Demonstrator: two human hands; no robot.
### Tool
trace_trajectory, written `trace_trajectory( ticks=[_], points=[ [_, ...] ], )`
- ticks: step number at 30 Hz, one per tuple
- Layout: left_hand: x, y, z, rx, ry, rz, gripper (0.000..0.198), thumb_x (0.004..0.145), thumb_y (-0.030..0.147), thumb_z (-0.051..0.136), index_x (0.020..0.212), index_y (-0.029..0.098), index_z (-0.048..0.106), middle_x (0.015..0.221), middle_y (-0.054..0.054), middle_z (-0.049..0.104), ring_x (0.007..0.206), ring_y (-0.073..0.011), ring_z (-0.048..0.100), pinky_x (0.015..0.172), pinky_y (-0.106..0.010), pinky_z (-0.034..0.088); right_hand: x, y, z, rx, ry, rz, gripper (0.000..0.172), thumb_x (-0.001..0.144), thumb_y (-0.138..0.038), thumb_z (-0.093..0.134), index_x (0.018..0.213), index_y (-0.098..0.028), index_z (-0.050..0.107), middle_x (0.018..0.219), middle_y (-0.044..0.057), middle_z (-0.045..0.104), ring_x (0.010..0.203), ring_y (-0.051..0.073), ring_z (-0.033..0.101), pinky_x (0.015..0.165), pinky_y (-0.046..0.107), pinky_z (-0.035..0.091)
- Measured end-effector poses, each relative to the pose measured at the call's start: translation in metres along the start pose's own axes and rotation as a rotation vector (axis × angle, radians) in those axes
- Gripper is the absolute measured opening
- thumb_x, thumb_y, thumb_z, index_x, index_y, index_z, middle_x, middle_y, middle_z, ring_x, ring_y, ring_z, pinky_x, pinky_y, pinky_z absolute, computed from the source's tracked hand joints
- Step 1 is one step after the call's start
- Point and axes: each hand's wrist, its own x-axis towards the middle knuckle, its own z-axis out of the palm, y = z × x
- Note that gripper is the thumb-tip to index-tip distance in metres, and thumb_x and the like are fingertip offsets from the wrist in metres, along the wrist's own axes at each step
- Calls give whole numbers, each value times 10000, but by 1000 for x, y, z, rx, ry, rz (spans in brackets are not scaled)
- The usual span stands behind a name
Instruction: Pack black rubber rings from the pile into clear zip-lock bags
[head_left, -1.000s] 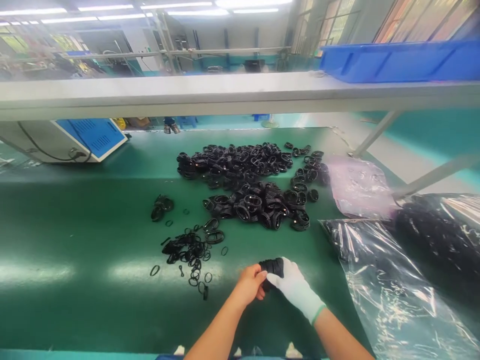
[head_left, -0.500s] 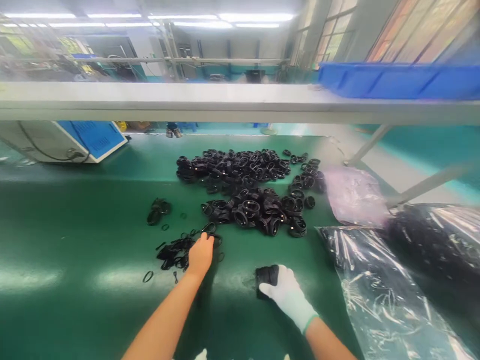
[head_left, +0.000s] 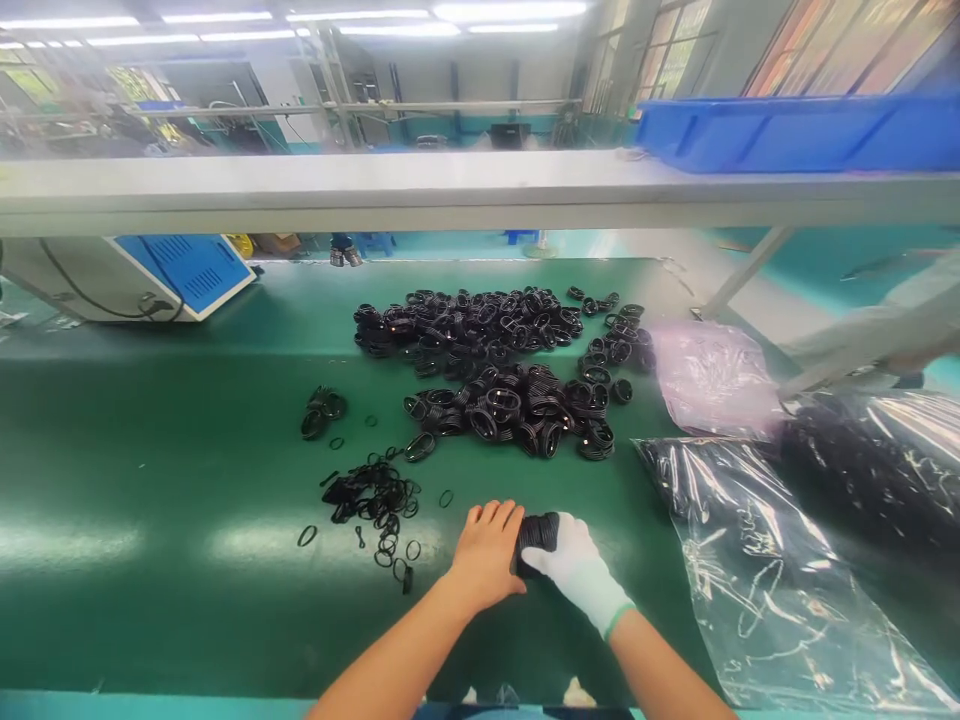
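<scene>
On the green table (head_left: 150, 480), my right hand (head_left: 574, 565) wears a white glove and is closed around a stack of black rubber rings (head_left: 537, 535). My bare left hand (head_left: 486, 550) presses against the left end of that stack, fingers together and curled over it. Just left of my hands lies a scatter of small loose black rings (head_left: 375, 497). Farther back lies a big heap of bundled black rings (head_left: 495, 370).
Clear plastic bags (head_left: 780, 560) holding black parts lie at the right, with a pinkish bag (head_left: 712, 375) behind them. A blue-and-white machine (head_left: 150, 275) stands at the back left. A metal shelf (head_left: 420, 190) overhead carries a blue bin (head_left: 795, 125).
My left hand went out to the loose rings half a second ago and has come back to the stack in my right hand. The right hand stayed near the same spot.
</scene>
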Motion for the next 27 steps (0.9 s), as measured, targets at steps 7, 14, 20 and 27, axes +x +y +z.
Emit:
trace_trajectory(
  ticks=[7,14,20,27],
  points=[
    [1,-5,19,-141,38,-58,774,522,386,718,1218,236,413,1198,-47,500,1150,-249,379,1006,-403,227,3,3,-4,-24,-19,-8,485,703,-399,518,1111,-144,457,1037,128,488,955,241,533,840,317,387],
    [4,-6,15,-98,20,-46,862,489,442,734,1251,252,380,1229,-42,485,1143,-250,379,1027,-434,184,0,-2,2,-32,-7,52,657,617,-447,578,1166,-135,397,1099,152,448,986,273,518,821,351,405],
    [0,-3,-2,14,-36,-226,880,494,375,724,1272,161,372,1238,-130,438,1100,-311,394,929,-450,306,-1,-6,4,-60,5,84,580,610,-470,570,1069,-139,442,1063,146,452,955,273,526,810,355,405],
    [-10,-17,6,-352,-49,-289,815,512,191,691,1264,210,376,1193,-73,448,1036,-228,467,895,-333,383,1,-4,6,-31,16,56,528,599,-451,580,1020,-158,458,1015,113,468,931,251,534,791,334,411]
  ],
)
